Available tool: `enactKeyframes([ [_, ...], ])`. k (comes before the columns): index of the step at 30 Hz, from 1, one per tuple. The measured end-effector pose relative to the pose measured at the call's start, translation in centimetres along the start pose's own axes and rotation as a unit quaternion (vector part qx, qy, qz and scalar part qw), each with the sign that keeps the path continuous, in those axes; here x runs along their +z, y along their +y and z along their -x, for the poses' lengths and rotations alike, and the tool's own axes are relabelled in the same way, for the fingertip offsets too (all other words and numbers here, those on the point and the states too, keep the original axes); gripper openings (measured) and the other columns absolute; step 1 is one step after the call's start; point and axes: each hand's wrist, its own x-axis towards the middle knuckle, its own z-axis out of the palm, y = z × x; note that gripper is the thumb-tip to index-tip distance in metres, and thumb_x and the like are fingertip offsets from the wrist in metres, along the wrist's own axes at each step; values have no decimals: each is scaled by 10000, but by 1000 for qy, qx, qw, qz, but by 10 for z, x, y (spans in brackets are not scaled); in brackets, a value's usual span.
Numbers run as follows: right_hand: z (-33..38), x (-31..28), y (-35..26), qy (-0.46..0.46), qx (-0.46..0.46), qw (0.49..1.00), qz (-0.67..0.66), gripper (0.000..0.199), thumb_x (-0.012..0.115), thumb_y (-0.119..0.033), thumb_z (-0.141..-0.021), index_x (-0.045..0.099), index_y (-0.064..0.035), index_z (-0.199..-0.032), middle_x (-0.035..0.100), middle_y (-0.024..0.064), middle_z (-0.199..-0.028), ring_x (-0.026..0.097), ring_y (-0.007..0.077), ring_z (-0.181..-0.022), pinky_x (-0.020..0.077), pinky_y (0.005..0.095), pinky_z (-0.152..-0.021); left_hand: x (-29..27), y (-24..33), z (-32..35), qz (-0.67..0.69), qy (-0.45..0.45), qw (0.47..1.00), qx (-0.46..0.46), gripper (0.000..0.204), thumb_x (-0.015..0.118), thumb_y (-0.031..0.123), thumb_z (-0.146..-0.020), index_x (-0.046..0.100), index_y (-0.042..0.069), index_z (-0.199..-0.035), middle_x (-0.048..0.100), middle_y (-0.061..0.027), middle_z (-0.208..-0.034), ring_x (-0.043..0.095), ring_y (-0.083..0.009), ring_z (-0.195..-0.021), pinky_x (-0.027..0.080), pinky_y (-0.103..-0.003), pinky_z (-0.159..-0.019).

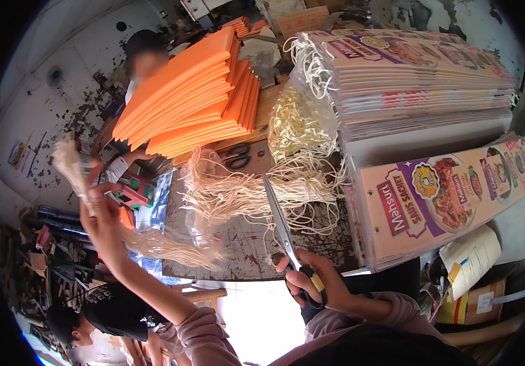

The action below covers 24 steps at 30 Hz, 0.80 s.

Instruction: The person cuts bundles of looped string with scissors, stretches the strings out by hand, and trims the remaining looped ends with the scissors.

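Observation:
At the left, my raised left hand [105, 221] is closed round a bundle of cream cords [70, 160]. One end of the bundle sticks up above the fingers; blurred strands [168, 244] trail below it over the table's edge. My right hand [323, 280] grips dark-handled scissors [282, 224] with a yellow patch on the handle. Their blades point up and away over the worktable, and look nearly together. Beyond them lies a larger heap of cream cords [275, 189], spread across the worn table [244, 253].
Stacked orange folded sheets [183, 97] stand at the far left, black scissors [236, 157] nearby. A clear bag of gold-coloured pieces [299, 122] sits behind the cords. Printed food-picture panels [421, 79] with white cords fill the right. Two people [143, 58] [116, 314] are at the left.

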Motion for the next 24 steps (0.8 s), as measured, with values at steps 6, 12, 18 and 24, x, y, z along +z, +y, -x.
enactKeyframes([
  [6,3,4,2,-35,59,996,59,218,533,-230,-810,474,-52,-920,447,-1,-528,450,66,-394,342,211,-353,-51,2,-23,18,33,999,12,417,379,350,-874,435,46,-1153,490,14,-713,240,30,-430,153,-127,-361],
  [12,-1,1,11,-63,104,990,77,241,562,-252,-790,478,-73,-927,461,-1,-535,443,66,-378,329,212,-338,-13,-55,-53,-48,-67,989,-122,374,411,334,-854,467,80,-1123,524,-8,-678,318,-10,-432,240,-152,-371],
  [18,6,14,17,-54,77,987,131,239,577,-240,-778,472,-76,-918,490,3,-541,431,58,-377,331,210,-338,28,-175,-33,-459,-137,878,-19,604,461,432,-795,364,-32,-1169,535,-255,-936,523,-354,-878,419,-392,-716],
  [24,5,-4,20,2,-55,932,359,357,622,-230,-744,449,-43,-994,511,49,-591,447,88,-439,386,249,-431,57,-93,52,-153,-199,967,-52,435,378,345,-862,502,-21,-1063,521,-202,-1035,501,-285,-979,387,-348,-811],
])
